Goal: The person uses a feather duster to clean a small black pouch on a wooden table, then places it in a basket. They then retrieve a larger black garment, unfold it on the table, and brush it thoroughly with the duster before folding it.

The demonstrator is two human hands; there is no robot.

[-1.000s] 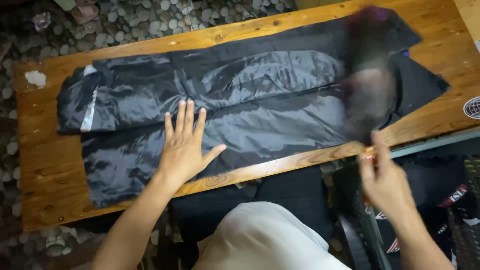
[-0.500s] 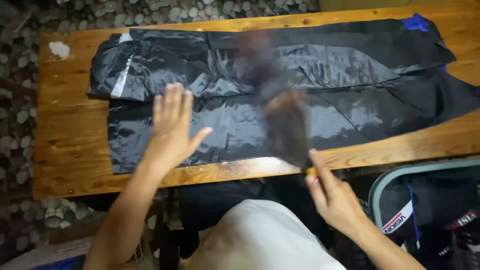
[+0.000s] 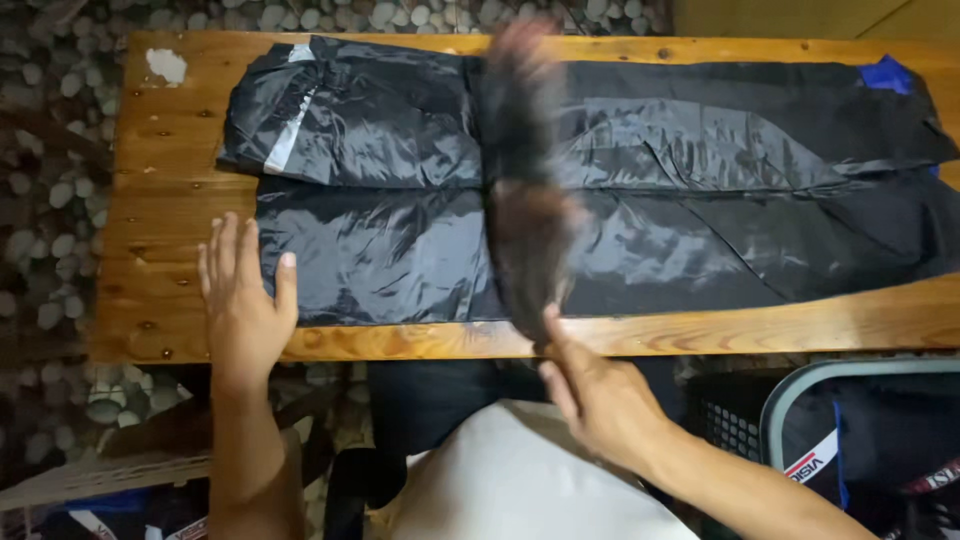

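A black shiny garment with a white stripe lies spread flat along a wooden table. My left hand rests flat on the wood at the garment's lower left corner, fingers apart, its thumb at the fabric's edge. My right hand is at the table's near edge and grips the end of a dark, motion-blurred brush-like thing that reaches up across the middle of the garment. What the brush-like thing is exactly, I cannot tell.
A blue patch shows at the garment's far right end. There is a white mark on the table's far left corner. A pebble floor surrounds the table. A dark bag with a grey frame stands at the lower right.
The blurred brush-like thing in my right hand has swept leftward from the garment's right end to its middle. My left hand has slid left off the fabric onto the wood.
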